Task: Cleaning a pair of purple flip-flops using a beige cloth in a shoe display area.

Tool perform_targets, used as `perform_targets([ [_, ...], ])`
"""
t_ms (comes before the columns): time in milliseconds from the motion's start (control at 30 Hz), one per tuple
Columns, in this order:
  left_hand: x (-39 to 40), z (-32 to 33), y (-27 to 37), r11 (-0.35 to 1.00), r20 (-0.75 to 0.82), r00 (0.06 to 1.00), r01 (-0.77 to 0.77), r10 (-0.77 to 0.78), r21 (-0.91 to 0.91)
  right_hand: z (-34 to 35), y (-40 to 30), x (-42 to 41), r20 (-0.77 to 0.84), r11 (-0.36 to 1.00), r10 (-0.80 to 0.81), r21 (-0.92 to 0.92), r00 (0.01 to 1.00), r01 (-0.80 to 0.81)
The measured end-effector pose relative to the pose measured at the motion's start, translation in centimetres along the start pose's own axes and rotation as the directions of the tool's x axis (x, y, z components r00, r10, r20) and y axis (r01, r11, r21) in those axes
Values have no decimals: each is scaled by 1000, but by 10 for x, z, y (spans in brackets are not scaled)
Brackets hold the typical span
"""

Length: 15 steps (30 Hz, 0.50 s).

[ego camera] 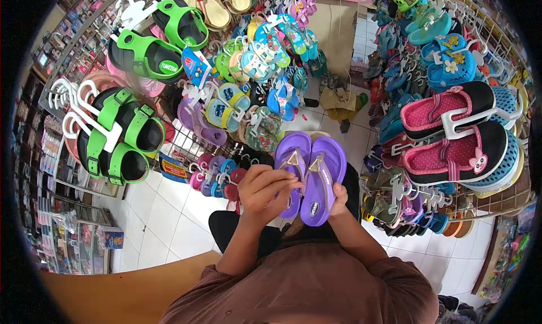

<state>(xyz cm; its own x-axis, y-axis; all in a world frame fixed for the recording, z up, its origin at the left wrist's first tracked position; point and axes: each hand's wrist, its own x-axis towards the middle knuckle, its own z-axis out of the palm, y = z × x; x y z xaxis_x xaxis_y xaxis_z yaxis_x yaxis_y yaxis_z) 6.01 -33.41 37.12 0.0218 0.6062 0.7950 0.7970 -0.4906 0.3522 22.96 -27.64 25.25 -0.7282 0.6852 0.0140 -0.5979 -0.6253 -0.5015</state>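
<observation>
A pair of purple flip-flops (324, 184) with pale straps and gold-coloured triangular ornaments lies upright side by side before my chest. My right hand (339, 200) grips the outer edge of the right-hand sandal near its heel. Over the left-hand sandal is my left hand (269, 193), its fingers bent and the fingertips together at the inner straps, near the middle of the pair. Whether something thin is pinched there is too small to tell. The left-hand sandal's heel is partly hidden behind those fingers.
Green-strapped sandals (146, 57) on white hangers fill the left rack, with many children's sandals behind. On the right rack hang pink and black shoes (455, 154). A brown tabletop (127, 288) lies at lower left, above a white tiled floor (161, 214). A beige post (334, 32) stands ahead.
</observation>
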Motion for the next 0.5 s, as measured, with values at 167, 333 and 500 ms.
perform_targets([
  [167, -15, 12, -10, 953, -95, 971, 192, -219, -235, -4, 5, -6, 19, 998, -44, 34, 999, 43],
  [333, -29, 26, -23, 580, -63, 778, 409, -625, -705, -18, 7, -13, 77, 997, 5, 78, 997, -11],
  [500, -69, 48, -37, 68, 331, 592, 550, -735, -832, -40, 11, -16, 119, 994, 62, 77, 991, -71],
])
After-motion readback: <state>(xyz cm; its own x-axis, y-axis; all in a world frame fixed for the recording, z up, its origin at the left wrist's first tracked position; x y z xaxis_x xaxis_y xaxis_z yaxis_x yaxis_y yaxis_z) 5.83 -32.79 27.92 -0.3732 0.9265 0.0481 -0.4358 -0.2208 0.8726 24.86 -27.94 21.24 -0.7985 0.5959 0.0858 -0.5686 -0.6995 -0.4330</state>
